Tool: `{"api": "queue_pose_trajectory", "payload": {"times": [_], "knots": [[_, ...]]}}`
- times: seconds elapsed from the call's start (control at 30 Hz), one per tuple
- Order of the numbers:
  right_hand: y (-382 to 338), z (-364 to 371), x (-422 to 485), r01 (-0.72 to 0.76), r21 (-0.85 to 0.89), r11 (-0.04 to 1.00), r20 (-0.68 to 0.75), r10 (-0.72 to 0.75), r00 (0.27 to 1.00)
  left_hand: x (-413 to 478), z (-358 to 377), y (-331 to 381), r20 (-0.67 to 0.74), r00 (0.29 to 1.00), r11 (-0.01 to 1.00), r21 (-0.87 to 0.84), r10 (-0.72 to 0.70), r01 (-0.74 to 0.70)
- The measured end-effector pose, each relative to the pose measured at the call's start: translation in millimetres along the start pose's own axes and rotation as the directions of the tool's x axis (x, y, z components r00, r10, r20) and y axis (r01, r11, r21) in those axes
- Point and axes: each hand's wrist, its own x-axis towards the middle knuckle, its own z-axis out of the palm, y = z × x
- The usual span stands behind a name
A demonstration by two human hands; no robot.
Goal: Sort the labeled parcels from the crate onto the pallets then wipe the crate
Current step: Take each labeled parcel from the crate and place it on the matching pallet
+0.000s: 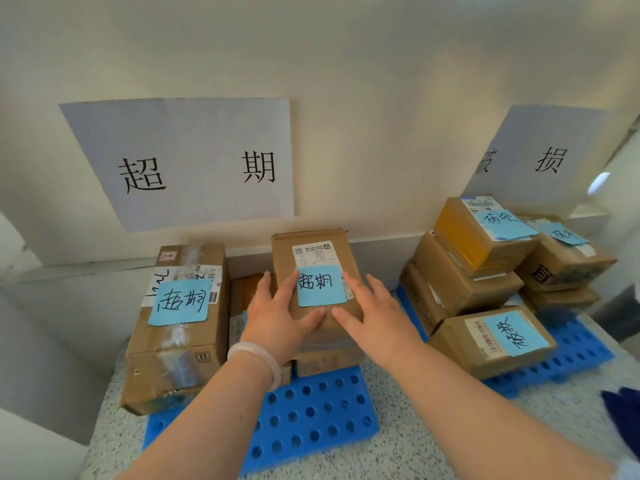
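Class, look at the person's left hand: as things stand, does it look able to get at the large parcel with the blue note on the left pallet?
Probably yes. The left hand lies on the middle parcel, right beside the large parcel, whose top is uncovered, and nothing stands between them.

I see a speckled floor [408, 441], grey and white, which carries everything here. Two blue pallets with round holes lie directly on it. The left pallet [311, 420] is near the middle and it holds brown parcels; its front part is bare. The right pallet [581, 348] lies just beside it, close to the wall, and also carries stacked brown parcels. Between the two pallets a narrow strip of floor is visible.
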Motion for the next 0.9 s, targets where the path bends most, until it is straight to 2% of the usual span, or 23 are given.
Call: {"api": "queue_pose_trajectory", "payload": {"times": [0.07,0.17,0.33,0.47,0.57,0.7,0.9], "knots": [[4.0,-3.7,-22.4,0.031,-0.012,0.999,-0.071,-0.032,0.997,-10.3,-2.7,8.8,-0.052,0.997,0.982,0.183,0.056,-0.046],[22.3,-2.2,-61.5,0.075,-0.038,0.996,-0.095,-0.078,0.992,-36.9,5.6,23.1,-0.112,0.965,0.902,0.393,0.239,-0.178],[71.7,-7.7,-127.3,0.016,-0.105,0.994,-0.132,-0.03,0.991,-93.7,53.3,48.5,-0.015,0.894,0.785,0.486,0.447,-0.384],[115.6,-22.3,-187.8,-0.057,-0.113,0.992,-0.177,0.036,0.983,-137.5,104.8,78.4,0.115,0.868,0.745,0.467,0.482,-0.476],[153.6,-45.4,-239.9,-0.168,-0.121,0.978,-0.206,0.14,0.968,-172.0,144.9,120.1,0.239,0.811,0.687,0.436,0.534,-0.581],[206.0,-79.8,-310.2,-0.33,-0.058,0.942,-0.272,0.303,0.913,-213.1,198.7,191.5,0.335,0.677,0.582,0.346,0.655,-0.735],[288.6,-123.3,-425.2,-0.535,0.008,0.845,-0.331,0.507,0.796,-302.2,299.8,283.9,0.481,0.497,0.461,0.199,0.723,-0.865]]}}
